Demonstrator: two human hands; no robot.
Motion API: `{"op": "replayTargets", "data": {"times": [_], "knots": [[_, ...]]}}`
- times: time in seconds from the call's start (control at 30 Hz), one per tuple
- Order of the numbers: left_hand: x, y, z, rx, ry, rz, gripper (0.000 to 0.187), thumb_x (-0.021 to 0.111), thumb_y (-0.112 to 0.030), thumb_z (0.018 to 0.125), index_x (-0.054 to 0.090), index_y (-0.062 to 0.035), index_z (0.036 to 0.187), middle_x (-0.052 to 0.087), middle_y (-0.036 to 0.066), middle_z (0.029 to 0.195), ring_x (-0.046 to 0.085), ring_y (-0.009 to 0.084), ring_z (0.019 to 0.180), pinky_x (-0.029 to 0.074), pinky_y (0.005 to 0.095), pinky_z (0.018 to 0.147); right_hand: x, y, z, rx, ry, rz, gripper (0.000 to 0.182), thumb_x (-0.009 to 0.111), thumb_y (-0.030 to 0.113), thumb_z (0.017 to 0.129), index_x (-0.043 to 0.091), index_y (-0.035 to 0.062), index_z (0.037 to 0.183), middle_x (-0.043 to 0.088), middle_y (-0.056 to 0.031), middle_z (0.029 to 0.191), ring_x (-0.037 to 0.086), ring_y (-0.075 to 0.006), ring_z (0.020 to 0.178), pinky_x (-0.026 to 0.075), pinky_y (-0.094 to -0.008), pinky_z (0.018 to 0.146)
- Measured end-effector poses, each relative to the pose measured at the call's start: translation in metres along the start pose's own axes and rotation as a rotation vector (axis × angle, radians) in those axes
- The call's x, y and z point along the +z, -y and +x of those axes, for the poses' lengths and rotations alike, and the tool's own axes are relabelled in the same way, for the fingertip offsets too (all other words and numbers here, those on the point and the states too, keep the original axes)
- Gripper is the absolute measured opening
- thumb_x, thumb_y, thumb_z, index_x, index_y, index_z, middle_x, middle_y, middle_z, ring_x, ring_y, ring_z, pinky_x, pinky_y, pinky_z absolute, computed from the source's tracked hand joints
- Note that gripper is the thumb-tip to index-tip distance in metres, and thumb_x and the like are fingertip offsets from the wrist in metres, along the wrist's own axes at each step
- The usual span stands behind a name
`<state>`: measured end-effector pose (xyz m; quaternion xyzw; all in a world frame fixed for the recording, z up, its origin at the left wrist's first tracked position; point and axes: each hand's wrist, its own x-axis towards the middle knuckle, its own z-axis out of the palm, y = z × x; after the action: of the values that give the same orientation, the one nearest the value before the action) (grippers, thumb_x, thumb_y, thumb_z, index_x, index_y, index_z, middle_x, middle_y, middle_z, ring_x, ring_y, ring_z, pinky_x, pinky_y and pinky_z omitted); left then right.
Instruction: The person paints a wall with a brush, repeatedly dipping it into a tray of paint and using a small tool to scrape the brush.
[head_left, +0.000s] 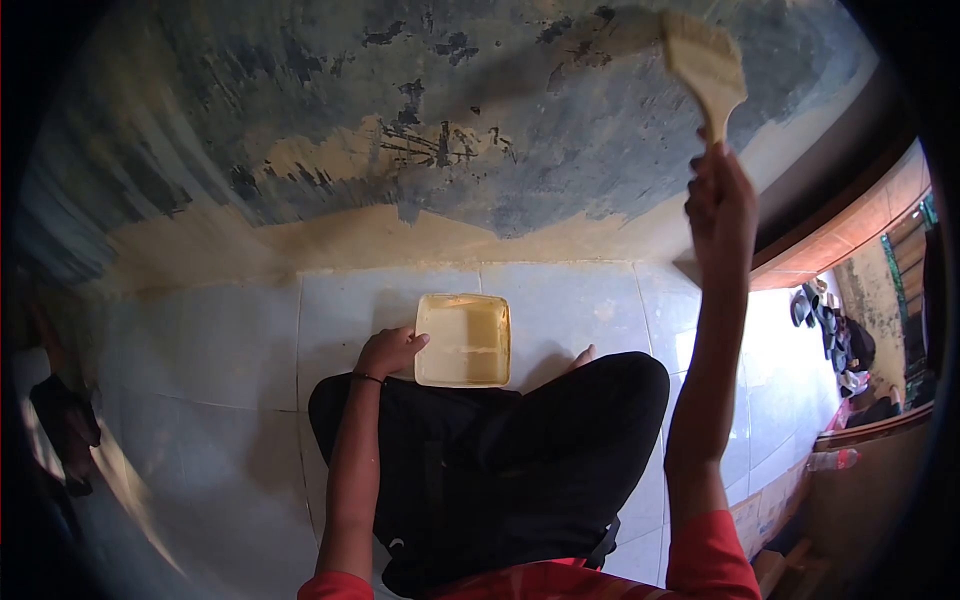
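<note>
My right hand [722,200], raised at the upper right, is closed round the handle of a wide paintbrush [710,75]. The brush's bristles point up and overlap the grey, patchy wall [330,120]. Low in front of my crossed legs is a squarish cream-yellow plastic tub [463,383], with pale liquid and a lighter streak inside it. My left hand [392,351] grips the tub's left side, its thumb at the rim and its other fingers partly hidden.
Pale floor tiles [220,350] run up to the wall's beige lower band [400,235]. At the right, a doorway edge [830,230] leads to several shoes [830,320]. A clear plastic bottle [832,460] lies at the lower right. A dark object [65,430] is at far left.
</note>
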<state>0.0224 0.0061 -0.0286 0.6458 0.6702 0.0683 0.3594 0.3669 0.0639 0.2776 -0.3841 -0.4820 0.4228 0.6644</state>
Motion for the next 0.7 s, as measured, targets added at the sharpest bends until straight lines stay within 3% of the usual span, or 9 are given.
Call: {"op": "replayTargets", "data": {"times": [0.13, 0.17, 0.2, 0.37, 0.7], "knots": [[-0.006, -0.006, -0.004, -0.005, 0.01, 0.032, 0.051, 0.05, -0.052, 0.084, 0.063, -0.0041, 0.093, 0.066, 0.014, 0.076, 0.064, 0.0274, 0.072, 0.048, 0.0373, 0.068, 0.004, 0.024, 0.039, -0.101, 0.066, 0.022, 0.031, 0.045, 0.024, 0.098, 0.051, -0.0012, 0.115, 0.048, 0.0002, 0.073, 0.033, 0.0, 0.046, 0.027, -0.0152, 0.038], [-0.008, -0.008, -0.004, -0.035, 0.06, 0.043, 0.051, 0.05, -0.053, 0.084, 0.064, -0.0052, 0.096, 0.066, 0.014, 0.086, 0.064, 0.0294, 0.082, 0.048, 0.0391, 0.074, 0.003, 0.022, 0.042, -0.102, 0.064, 0.022, 0.031, 0.045, 0.024, 0.098, 0.051, -0.0012, 0.115, 0.048, 0.0002, 0.073, 0.033, 0.0, 0.046, 0.027, -0.0152, 0.038], [-0.01, -0.01, -0.005, -0.066, 0.11, 0.053, 0.052, 0.049, -0.054, 0.084, 0.064, -0.0063, 0.1, 0.067, 0.014, 0.096, 0.063, 0.0313, 0.092, 0.048, 0.0409, 0.081, 0.004, 0.016, 0.043, -0.083, 0.06, 0.033, 0.032, 0.045, 0.024, 0.098, 0.05, -0.0011, 0.116, 0.048, 0.0005, 0.072, 0.033, -0.0001, 0.046, 0.027, -0.0152, 0.038], [-0.011, -0.015, -0.006, -0.068, 0.117, 0.076, 0.05, 0.049, -0.053, 0.085, 0.064, -0.0066, 0.099, 0.067, 0.014, 0.095, 0.063, 0.0318, 0.091, 0.048, 0.041, 0.08, -0.015, -0.038, 0.027, 0.014, 0.079, 0.097, 0.033, 0.045, 0.026, 0.098, 0.05, 0.0004, 0.118, 0.045, 0.0013, 0.071, 0.031, -0.0001, 0.044, 0.026, -0.016, 0.037], [-0.012, -0.018, -0.008, -0.037, 0.109, 0.125, 0.053, 0.047, -0.054, 0.086, 0.063, -0.0058, 0.099, 0.066, 0.016, 0.094, 0.062, 0.0337, 0.09, 0.048, 0.0423, 0.08, -0.05, -0.156, -0.059, 0.452, -0.135, 0.069, 0.031, 0.046, 0.027, 0.097, 0.051, 0.003, 0.115, 0.042, 0.0016, 0.066, 0.031, -0.0026, 0.039, 0.022, -0.0194, 0.034]]}}
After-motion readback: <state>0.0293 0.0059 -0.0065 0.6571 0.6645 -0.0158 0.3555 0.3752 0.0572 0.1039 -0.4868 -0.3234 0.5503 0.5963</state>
